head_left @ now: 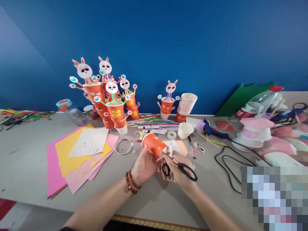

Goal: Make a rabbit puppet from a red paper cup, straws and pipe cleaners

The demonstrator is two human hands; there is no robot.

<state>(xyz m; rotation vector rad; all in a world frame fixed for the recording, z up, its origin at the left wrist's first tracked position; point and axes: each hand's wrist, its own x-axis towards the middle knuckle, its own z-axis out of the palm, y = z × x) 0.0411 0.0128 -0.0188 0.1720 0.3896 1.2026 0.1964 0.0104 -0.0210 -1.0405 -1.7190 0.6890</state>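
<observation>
My left hand [146, 165], a beaded bracelet at its wrist, is wrapped round a red paper cup [155, 145] with printed yellow marks. The cup lies tilted sideways above the table. My right hand [178, 163] grips black-handled scissors [187, 172], whose blades point upward close to the cup's right end. Its fingertips are at that end of the cup too; whether they pinch anything small there is hidden. Under the hands lies a peach paper sheet [170, 175] with dark leaf-like shapes. Left of the cup is a roll of clear tape [124, 146].
Red cup figures with rabbit heads [115, 110] stand at the back left. Stacked paper cups [187, 104] and a white cup [185, 130] are behind my hands. Coloured paper [54, 166] lies left. A blue glue gun [215, 130] with a black cord is at right.
</observation>
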